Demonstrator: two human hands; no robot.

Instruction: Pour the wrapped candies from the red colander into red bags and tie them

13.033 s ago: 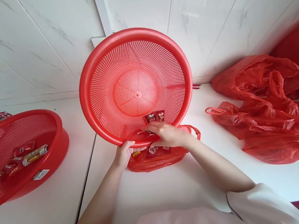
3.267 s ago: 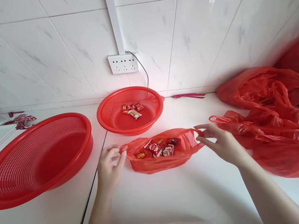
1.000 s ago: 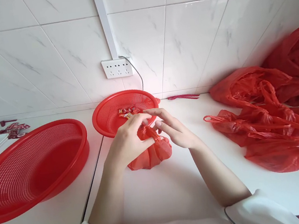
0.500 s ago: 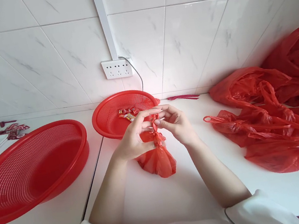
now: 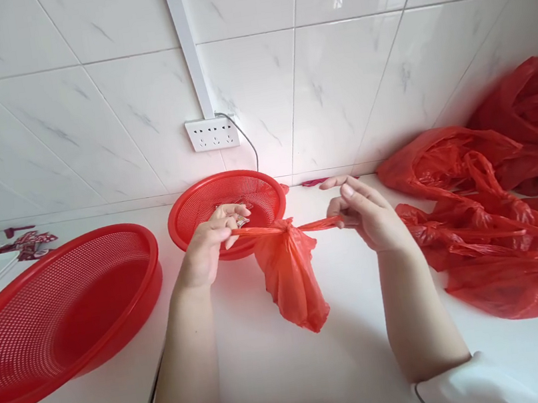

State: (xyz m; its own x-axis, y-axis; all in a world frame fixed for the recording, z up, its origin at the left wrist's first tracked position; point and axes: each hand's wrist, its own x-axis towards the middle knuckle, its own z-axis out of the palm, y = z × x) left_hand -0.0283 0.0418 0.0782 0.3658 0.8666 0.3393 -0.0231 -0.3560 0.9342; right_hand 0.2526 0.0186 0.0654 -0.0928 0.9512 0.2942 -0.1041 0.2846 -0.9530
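A small red plastic bag (image 5: pixel 290 276) hangs above the white table, its two handles stretched sideways into a knot. My left hand (image 5: pixel 209 244) is closed on the left handle. My right hand (image 5: pixel 366 214) pinches the right handle, its other fingers spread. The bag's contents are hidden by the plastic. Just behind my left hand sits a small red mesh basket (image 5: pixel 199 205) with a few wrapped candies in it, mostly hidden by my fingers.
A large red mesh basket (image 5: pixel 57 307) lies on the left table. A heap of red plastic bags (image 5: pixel 497 208) fills the right side. A wall socket (image 5: pixel 212 133) with a cable is on the tiled wall. Red scraps (image 5: pixel 27 243) lie at far left.
My hands gathered the bag's handles together over the candies, lifted the bag, and have now pulled the two handles apart sideways so the knot is taut.
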